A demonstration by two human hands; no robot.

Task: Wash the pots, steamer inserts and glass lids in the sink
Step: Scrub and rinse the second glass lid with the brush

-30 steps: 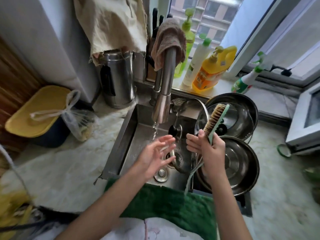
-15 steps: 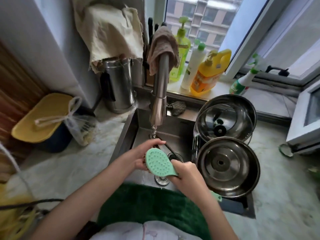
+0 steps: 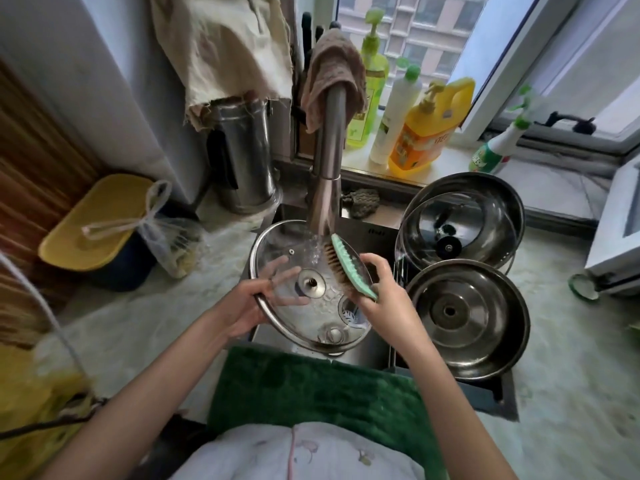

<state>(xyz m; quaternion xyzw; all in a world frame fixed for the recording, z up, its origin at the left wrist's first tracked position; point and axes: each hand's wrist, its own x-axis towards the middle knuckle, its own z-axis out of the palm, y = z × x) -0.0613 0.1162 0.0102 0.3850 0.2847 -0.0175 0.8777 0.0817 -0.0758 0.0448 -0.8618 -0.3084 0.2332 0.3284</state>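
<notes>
A round glass lid (image 3: 304,317) with a steel rim is held over the sink (image 3: 367,232), under water running from the faucet (image 3: 327,168). My left hand (image 3: 258,299) grips its left edge, fingers showing through the glass. My right hand (image 3: 384,292) holds a green scrub brush (image 3: 349,268), bristles against the lid's upper right part. To the right of the sink, a second glass lid (image 3: 446,237) rests in a steel pot (image 3: 498,202), and a steel steamer insert (image 3: 467,317) sits in front of it.
Soap bottles (image 3: 422,129) and a spray bottle (image 3: 495,150) line the window sill. A steel kettle (image 3: 242,161) stands back left, a yellow-lidded bin (image 3: 93,223) with a plastic bag further left. A green towel (image 3: 311,389) covers the counter's front edge.
Half a second ago my hands were rinsing the brush in the empty sink. Now my left hand holds a glass lid under the tap and the brush presses on it.
</notes>
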